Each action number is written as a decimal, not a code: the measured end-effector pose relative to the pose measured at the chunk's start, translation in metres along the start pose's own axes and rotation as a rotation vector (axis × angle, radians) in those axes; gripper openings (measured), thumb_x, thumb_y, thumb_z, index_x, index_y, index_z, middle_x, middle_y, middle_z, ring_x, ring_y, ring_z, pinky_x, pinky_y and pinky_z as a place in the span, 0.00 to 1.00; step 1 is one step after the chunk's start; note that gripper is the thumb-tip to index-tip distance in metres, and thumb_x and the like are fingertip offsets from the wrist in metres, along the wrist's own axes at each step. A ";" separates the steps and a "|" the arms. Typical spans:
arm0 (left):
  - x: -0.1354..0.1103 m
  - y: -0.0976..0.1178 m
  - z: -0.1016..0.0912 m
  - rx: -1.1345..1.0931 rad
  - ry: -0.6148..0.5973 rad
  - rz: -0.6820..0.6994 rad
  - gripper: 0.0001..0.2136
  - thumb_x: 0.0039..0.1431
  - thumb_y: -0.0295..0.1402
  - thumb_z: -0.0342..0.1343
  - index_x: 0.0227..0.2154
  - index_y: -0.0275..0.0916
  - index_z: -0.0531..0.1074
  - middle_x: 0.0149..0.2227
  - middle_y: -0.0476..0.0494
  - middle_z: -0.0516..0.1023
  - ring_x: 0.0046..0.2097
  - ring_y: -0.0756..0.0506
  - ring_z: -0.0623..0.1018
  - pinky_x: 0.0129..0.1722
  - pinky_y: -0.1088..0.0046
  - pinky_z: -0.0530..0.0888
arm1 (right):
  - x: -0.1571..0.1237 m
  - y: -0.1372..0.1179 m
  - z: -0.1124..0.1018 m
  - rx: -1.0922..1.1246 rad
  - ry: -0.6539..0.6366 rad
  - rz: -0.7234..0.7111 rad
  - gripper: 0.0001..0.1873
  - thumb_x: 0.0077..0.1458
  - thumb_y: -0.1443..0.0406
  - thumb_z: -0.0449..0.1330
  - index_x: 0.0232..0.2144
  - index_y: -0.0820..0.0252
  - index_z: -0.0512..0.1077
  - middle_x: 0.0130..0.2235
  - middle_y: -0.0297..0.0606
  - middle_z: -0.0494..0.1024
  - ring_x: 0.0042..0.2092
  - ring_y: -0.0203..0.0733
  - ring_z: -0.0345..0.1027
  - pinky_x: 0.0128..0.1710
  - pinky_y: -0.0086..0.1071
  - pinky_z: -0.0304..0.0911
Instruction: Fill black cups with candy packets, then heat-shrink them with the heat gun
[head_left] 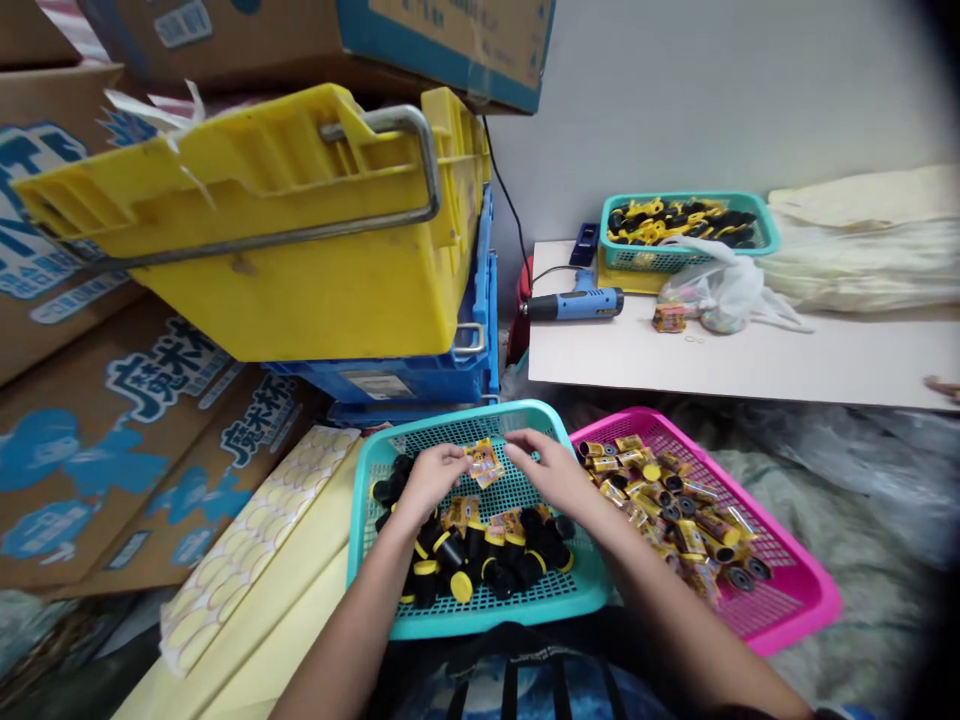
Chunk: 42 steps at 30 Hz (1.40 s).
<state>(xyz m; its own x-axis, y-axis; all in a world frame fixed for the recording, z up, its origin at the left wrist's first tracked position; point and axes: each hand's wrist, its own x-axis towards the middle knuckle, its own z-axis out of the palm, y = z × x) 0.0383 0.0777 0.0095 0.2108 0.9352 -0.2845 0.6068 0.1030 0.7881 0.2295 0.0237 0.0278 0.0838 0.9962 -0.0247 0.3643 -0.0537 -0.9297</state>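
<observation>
My left hand (435,482) pinches a small orange-and-yellow printed sleeve (484,464) by its left edge, above the turquoise basket (480,628). Just right of the sleeve, my right hand (551,468) has thumb and fingers apart and holds nothing that I can see. Below both hands, the basket holds several black canisters (451,551) with yellow lids. More flat printed sleeves (460,512) lie among them. Close by my right forearm, a pink basket (795,590) carries a heap of canisters (686,510) with printed sleeves around them.
A yellow crate (315,280) on blue crates (375,380) rises at the left, beside cardboard boxes (67,450). On the white table (675,360) lie a blue heat gun (577,304), a plastic bag (727,285) and a teal basket (615,255) of black and yellow parts.
</observation>
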 end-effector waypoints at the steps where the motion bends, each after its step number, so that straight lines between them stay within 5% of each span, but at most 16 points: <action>1: -0.008 0.003 -0.004 -0.041 -0.010 0.010 0.09 0.54 0.37 0.54 0.27 0.35 0.73 0.18 0.51 0.70 0.20 0.51 0.67 0.22 0.77 0.63 | 0.005 0.000 0.007 0.024 -0.056 0.023 0.20 0.54 0.54 0.57 0.44 0.60 0.72 0.47 0.44 0.76 0.48 0.46 0.69 0.50 0.40 0.62; 5: -0.034 0.010 -0.016 -0.147 0.026 0.031 0.14 0.51 0.42 0.56 0.25 0.35 0.76 0.16 0.51 0.69 0.20 0.51 0.65 0.22 0.76 0.62 | 0.018 0.002 0.029 0.166 -0.246 0.106 0.15 0.51 0.56 0.59 0.32 0.63 0.72 0.34 0.40 0.78 0.36 0.42 0.72 0.37 0.33 0.66; 10: -0.042 0.004 -0.020 -0.277 0.145 0.035 0.11 0.46 0.40 0.60 0.24 0.36 0.78 0.18 0.51 0.71 0.22 0.51 0.66 0.23 0.76 0.62 | 0.016 0.000 0.038 0.000 -0.194 0.156 0.16 0.51 0.55 0.60 0.23 0.62 0.68 0.22 0.32 0.71 0.24 0.34 0.65 0.27 0.28 0.58; 15: -0.042 -0.002 -0.018 -0.401 0.214 0.023 0.13 0.45 0.43 0.61 0.21 0.36 0.73 0.17 0.54 0.66 0.20 0.53 0.62 0.21 0.78 0.59 | 0.013 -0.006 0.041 -0.031 -0.170 -0.016 0.17 0.54 0.54 0.58 0.34 0.62 0.74 0.40 0.42 0.76 0.43 0.43 0.68 0.43 0.35 0.60; 19: -0.045 -0.001 -0.015 -0.565 0.157 -0.015 0.15 0.43 0.44 0.65 0.25 0.35 0.74 0.22 0.51 0.72 0.23 0.52 0.68 0.23 0.79 0.64 | 0.013 -0.008 0.050 0.218 -0.250 0.039 0.17 0.52 0.54 0.59 0.26 0.63 0.71 0.28 0.35 0.74 0.32 0.36 0.65 0.34 0.28 0.59; 22: -0.044 -0.002 -0.013 -0.750 0.144 -0.007 0.19 0.40 0.42 0.67 0.34 0.37 0.75 0.31 0.47 0.77 0.31 0.50 0.75 0.31 0.76 0.70 | 0.013 -0.008 0.057 0.175 -0.178 0.081 0.19 0.47 0.52 0.62 0.21 0.62 0.67 0.22 0.30 0.67 0.26 0.33 0.59 0.28 0.26 0.54; 24: -0.042 -0.005 -0.014 -0.781 0.198 -0.006 0.18 0.39 0.41 0.68 0.31 0.36 0.74 0.27 0.48 0.77 0.30 0.50 0.74 0.32 0.76 0.70 | 0.014 -0.007 0.057 0.111 -0.185 0.069 0.21 0.48 0.51 0.62 0.20 0.62 0.64 0.21 0.29 0.66 0.26 0.33 0.58 0.27 0.27 0.52; 29: -0.038 -0.010 -0.016 -0.715 0.323 -0.014 0.15 0.39 0.41 0.68 0.25 0.34 0.74 0.25 0.49 0.77 0.27 0.52 0.73 0.31 0.76 0.69 | 0.018 -0.005 0.051 -0.052 -0.165 -0.104 0.21 0.59 0.52 0.51 0.26 0.62 0.71 0.32 0.39 0.74 0.38 0.41 0.66 0.41 0.33 0.58; 31: -0.039 -0.008 -0.014 -0.752 0.315 -0.022 0.16 0.40 0.40 0.68 0.29 0.33 0.75 0.26 0.47 0.78 0.29 0.51 0.75 0.33 0.76 0.71 | 0.019 -0.009 0.052 0.044 -0.202 -0.138 0.17 0.57 0.54 0.54 0.31 0.61 0.74 0.38 0.40 0.76 0.43 0.42 0.67 0.45 0.34 0.58; 33: -0.039 -0.005 -0.014 -0.828 0.273 -0.024 0.22 0.40 0.39 0.68 0.38 0.34 0.74 0.29 0.46 0.80 0.31 0.50 0.77 0.35 0.75 0.72 | 0.021 -0.016 0.056 0.098 -0.246 -0.088 0.16 0.54 0.54 0.57 0.29 0.62 0.74 0.35 0.38 0.77 0.38 0.40 0.68 0.40 0.31 0.60; 37: -0.038 -0.002 -0.032 -0.877 0.273 -0.004 0.34 0.39 0.36 0.69 0.52 0.37 0.66 0.30 0.46 0.81 0.32 0.48 0.79 0.33 0.74 0.74 | 0.033 -0.033 0.065 -0.020 -0.176 -0.071 0.21 0.58 0.52 0.54 0.23 0.62 0.70 0.27 0.35 0.74 0.32 0.37 0.66 0.33 0.28 0.58; 40: -0.036 -0.007 -0.060 -0.815 0.482 0.016 0.26 0.39 0.36 0.69 0.44 0.34 0.72 0.29 0.45 0.81 0.28 0.49 0.79 0.29 0.74 0.75 | 0.052 -0.035 0.074 -0.235 -0.206 -0.164 0.27 0.67 0.57 0.37 0.32 0.62 0.71 0.35 0.38 0.76 0.38 0.37 0.68 0.38 0.29 0.60; 42: -0.035 -0.012 -0.074 -0.803 0.592 0.013 0.19 0.38 0.37 0.68 0.34 0.32 0.76 0.28 0.44 0.81 0.27 0.49 0.78 0.28 0.74 0.75 | 0.063 -0.029 0.086 -0.417 -0.271 -0.208 0.21 0.66 0.60 0.40 0.36 0.61 0.71 0.39 0.41 0.76 0.42 0.40 0.68 0.41 0.31 0.60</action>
<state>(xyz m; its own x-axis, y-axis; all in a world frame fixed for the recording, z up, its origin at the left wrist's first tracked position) -0.0331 0.0684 0.0499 -0.3348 0.9336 -0.1279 -0.1373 0.0859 0.9868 0.1444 0.0936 0.0217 -0.2521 0.9677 -0.0006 0.6896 0.1792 -0.7017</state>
